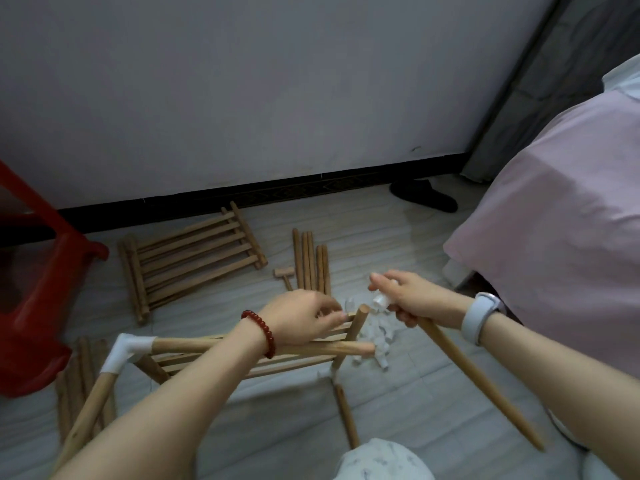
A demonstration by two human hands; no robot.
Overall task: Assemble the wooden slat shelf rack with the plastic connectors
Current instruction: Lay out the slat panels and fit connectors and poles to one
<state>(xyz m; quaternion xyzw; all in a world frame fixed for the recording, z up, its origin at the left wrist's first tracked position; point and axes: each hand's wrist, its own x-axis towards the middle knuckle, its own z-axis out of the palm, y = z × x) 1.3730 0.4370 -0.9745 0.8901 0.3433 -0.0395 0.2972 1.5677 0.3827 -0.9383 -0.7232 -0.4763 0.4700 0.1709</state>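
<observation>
Fingers of the left hand (304, 317) are curled around the top slat of the half-built rack (242, 351), close to an upright dowel (356, 327) whose rounded top is bare. One white plastic connector (126, 349) is already fitted on the rack's far left corner, joining two dowels at an angle. Just right of the rack, the right hand (412, 299) is seen clamped on a white connector (381, 301) and on the upper end of a loose dowel (481, 382), which slants down and away to the right; whether the connector is seated on that dowel cannot be told. A heap of spare white connectors (375, 337) lies on the floor (398, 230) between the rack's right end and the right hand. Beyond the rack, toward the wall, a finished slat panel (192, 258) is laid flat, with a small wooden mallet (284, 274) and a row of spare dowels (311, 261) to its right. More dowels (74, 379) lie under the rack's left corner.
</observation>
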